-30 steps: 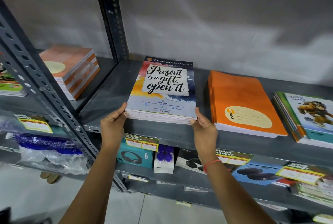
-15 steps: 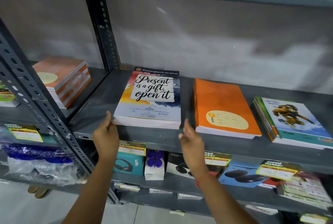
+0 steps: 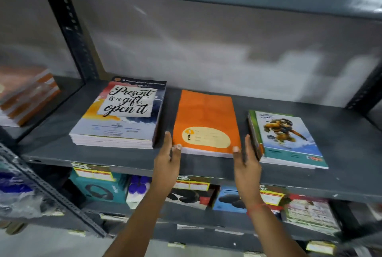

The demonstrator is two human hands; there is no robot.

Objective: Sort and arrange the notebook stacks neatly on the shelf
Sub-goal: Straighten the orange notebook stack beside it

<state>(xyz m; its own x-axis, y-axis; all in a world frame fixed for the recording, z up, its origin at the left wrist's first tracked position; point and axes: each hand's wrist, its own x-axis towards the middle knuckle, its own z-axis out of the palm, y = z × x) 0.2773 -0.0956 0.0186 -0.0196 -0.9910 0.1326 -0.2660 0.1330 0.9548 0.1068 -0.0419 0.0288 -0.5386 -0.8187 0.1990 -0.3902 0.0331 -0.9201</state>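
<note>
Both your forearms reach up from 6 o'clock toward the grey shelf [image 3: 115, 159], palms turned inward to face each other. Your left hand [image 3: 168, 165] stands edge-up at the near left corner of the orange notebook stack [image 3: 205, 122], fingers straight and together, thumb tip resting against the stack's front corner. Your right hand [image 3: 246, 161] mirrors it at the near right corner, thumb tip touching the cover's edge, fingers extended up into the narrow gap beside the stack. Neither grip is closed: both hands are flat and spread, bracketing the stack without pinching it. The orange stack lies flat at the shelf's centre, with the "Present is a gift" stack [image 3: 122, 112] at its 9 o'clock and the cartoon-cover stack [image 3: 287, 136] at its 3 o'clock.
</note>
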